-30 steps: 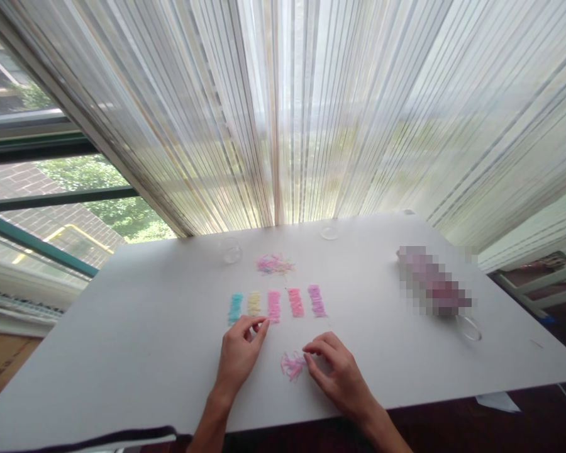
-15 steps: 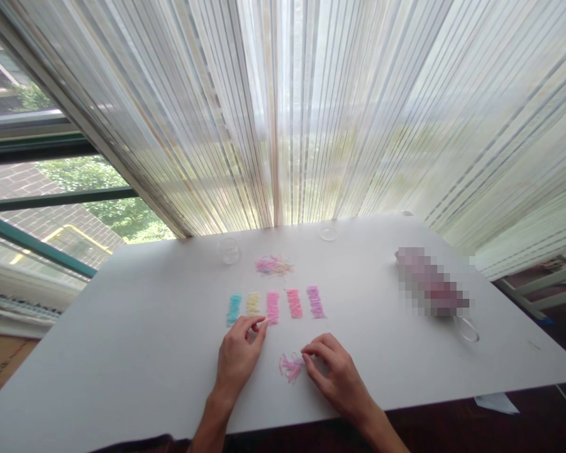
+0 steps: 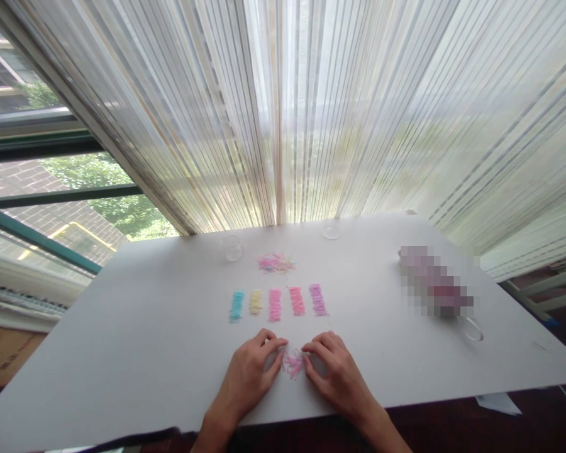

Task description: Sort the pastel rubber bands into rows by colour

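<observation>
A small pile of pink and purple elastic bands (image 3: 293,363) lies on the white table close to me, between my two hands. My left hand (image 3: 253,372) is at the pile's left side, its thumb and index finger apart with nothing visible between them. On the other side, my right hand (image 3: 334,370) has thumb and index fingertips drawn together at the pile's edge; what they pinch is too small to make out. Beyond the hands, bands lie in neat columns: turquoise (image 3: 236,306), yellow (image 3: 255,302), pink (image 3: 274,305), coral (image 3: 297,301) and purple (image 3: 317,299).
A loose heap of mixed-colour bands (image 3: 276,263) lies behind the columns. Farther back are a clear round container (image 3: 233,250) and a clear lid (image 3: 331,233). A blurred pinkish pouch (image 3: 431,280) with a loop sits at the right. String curtains (image 3: 292,126) hang along the back edge.
My left hand has moved from the yellow and pink columns down to the near pile, and its fingertips have parted. My right hand stays by the pile.
</observation>
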